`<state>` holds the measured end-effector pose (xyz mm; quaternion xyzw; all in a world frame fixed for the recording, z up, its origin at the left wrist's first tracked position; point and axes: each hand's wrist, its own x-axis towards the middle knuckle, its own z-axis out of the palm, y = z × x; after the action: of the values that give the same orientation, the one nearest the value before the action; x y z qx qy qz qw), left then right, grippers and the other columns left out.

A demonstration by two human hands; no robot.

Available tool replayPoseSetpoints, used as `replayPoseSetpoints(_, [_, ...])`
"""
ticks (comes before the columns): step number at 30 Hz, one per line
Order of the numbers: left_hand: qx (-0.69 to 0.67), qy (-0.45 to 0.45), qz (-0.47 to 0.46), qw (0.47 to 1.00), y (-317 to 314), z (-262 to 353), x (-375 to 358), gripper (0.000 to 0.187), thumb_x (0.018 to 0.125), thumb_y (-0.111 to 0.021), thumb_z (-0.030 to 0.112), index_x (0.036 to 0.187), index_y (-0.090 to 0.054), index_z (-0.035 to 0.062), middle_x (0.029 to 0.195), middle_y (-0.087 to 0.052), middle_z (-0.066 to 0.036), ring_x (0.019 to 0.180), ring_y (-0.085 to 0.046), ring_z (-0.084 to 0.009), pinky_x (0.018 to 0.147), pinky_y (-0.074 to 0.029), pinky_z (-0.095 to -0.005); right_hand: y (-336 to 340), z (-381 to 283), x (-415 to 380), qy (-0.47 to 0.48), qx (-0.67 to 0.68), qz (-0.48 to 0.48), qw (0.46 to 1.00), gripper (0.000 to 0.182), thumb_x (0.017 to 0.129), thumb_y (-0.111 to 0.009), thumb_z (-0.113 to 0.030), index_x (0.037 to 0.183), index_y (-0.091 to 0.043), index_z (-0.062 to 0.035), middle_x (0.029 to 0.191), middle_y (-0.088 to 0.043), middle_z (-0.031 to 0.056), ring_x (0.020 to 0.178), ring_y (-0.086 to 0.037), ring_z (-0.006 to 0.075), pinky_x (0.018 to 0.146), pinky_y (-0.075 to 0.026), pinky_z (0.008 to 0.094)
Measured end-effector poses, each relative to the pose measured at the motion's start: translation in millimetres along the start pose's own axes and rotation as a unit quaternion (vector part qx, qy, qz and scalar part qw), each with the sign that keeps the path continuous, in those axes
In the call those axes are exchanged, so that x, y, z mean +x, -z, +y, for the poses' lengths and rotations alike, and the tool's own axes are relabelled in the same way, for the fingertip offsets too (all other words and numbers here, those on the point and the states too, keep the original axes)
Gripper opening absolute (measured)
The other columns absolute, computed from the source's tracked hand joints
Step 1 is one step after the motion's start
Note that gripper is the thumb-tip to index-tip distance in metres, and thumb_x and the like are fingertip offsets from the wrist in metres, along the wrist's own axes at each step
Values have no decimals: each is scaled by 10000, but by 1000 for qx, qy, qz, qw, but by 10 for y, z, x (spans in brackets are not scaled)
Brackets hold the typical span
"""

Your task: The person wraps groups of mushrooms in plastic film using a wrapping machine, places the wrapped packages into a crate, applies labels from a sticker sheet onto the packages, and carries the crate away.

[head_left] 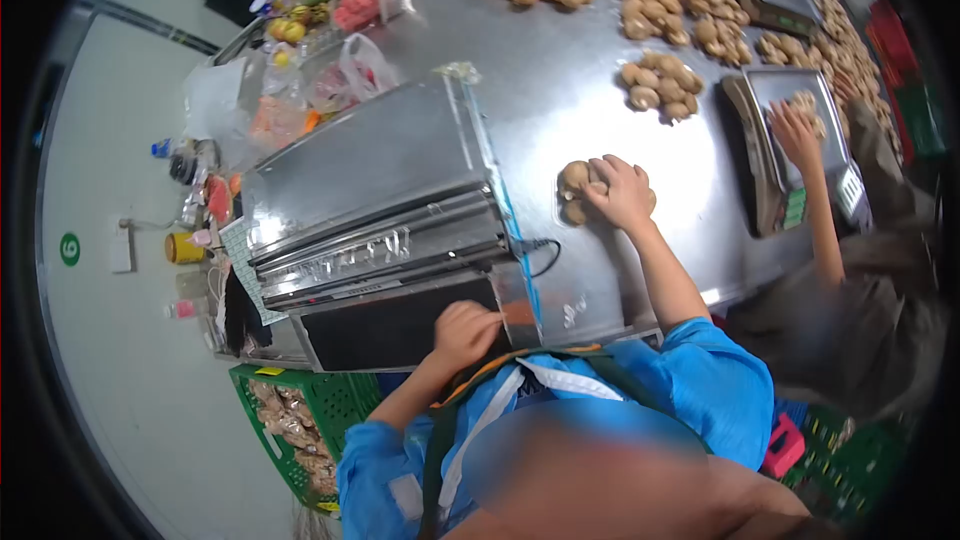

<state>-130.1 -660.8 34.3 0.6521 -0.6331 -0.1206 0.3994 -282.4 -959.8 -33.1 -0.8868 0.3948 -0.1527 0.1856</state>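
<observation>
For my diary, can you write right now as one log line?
right hand: on mushroom cluster | left hand: curled over black panel | co-worker's hand: at mushrooms on scale

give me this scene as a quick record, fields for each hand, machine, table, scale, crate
right hand: over a small group of mushrooms
left hand: at the black front panel, fingers curled; grip unclear
machine: metal-topped, left of the right hand
table: shiny metal, loose mushroom piles toward the far side
scale: on the right, co-worker's hand at mushrooms on it
crate: green, lower left, contents mostly brownish
</observation>
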Motion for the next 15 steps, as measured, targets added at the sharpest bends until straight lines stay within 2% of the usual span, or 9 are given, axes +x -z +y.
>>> replayPoseSetpoints(2, [-105,-36,-63,992,-418,246,390,190,642,-673,11,824,-628,43,791,-605,-101,708,-576,-276,692,-457,-366,73,175,-402,-24,-24,10,999,450,713,-598,-431,1076,-582,-166,1094,-556,86,977,-533,254,863,-341,410])
replayPoseSetpoints(3, [-111,-70,-66,989,-659,311,594,280,653,-679,43,921,-599,34,900,-595,-129,836,-572,-313,776,-451,-386,125,257,-564,-32,-40,22,998,464,717,-591,-439,1104,-564,-185,1118,-542,94,1009,-517,251,892,-321,412])
replayPoseSetpoints(4, [-86,-42,-72,993,-911,333,760,411,685,-677,121,1063,-533,47,1044,-522,-162,988,-496,-331,855,-413,-381,195,285,-658,-40,-47,20,998,464,717,-591,-439,1104,-564,-185,1118,-542,94,1009,-517,251,892,-321,412])
replayPoseSetpoints(5, [-99,19,-92,991,-1182,264,934,653,663,-715,216,1214,-401,60,1219,-392,-202,1133,-375,-367,959,-316,-436,249,277,-692,-26,-56,15,998,496,719,-597,-434,1136,-544,-170,1158,-516,112,1056,-490,262,924,-300,422])
replayPoseSetpoints(7, [-49,143,-63,987,-1536,238,1290,887,601,-760,335,1313,-278,117,1315,-252,-226,1194,-271,-408,973,-273,-491,321,411,-748,-13,-68,15,997,530,721,-603,-430,1168,-523,-156,1199,-490,129,1103,-463,272,957,-279,432])
replayPoseSetpoints(9, [-9,199,-80,977,-1824,-3,1445,1036,543,-786,416,1363,-196,182,1349,-168,-252,1209,-213,-443,975,-262,-513,334,630,-802,-122,47,161,978,579,730,-612,-421,1197,-492,-101,1234,-450,148,1152,-409,309,968,-289,432])
replayPoseSetpoints(10, [-62,250,-109,960,-1917,-98,1483,998,571,-766,436,1374,-216,214,1355,-143,-288,1217,-194,-470,1009,-237,-484,389,632,-835,-208,139,154,956,616,735,-618,-432,1203,-477,-56,1256,-426,157,1166,-376,330,945,-332,405])
replayPoseSetpoints(13, [-27,220,-186,957,-2096,-122,1466,926,576,-749,465,1350,-306,216,1363,-140,-286,1223,-184,-460,1008,-241,-475,200,615,-966,-247,90,72,962,633,752,-605,-446,1218,-459,-43,1269,-411,169,1147,-382,348,931,-354,398])
replayPoseSetpoints(15, [-50,220,-179,958,-2140,-65,1455,840,585,-731,483,1307,-399,210,1366,-150,-282,1220,-185,-456,1008,-244,-467,100,620,-1012,-248,89,97,960,632,754,-609,-442,1216,-467,-35,1278,-399,186,1140,-381,351,939,-343,409])
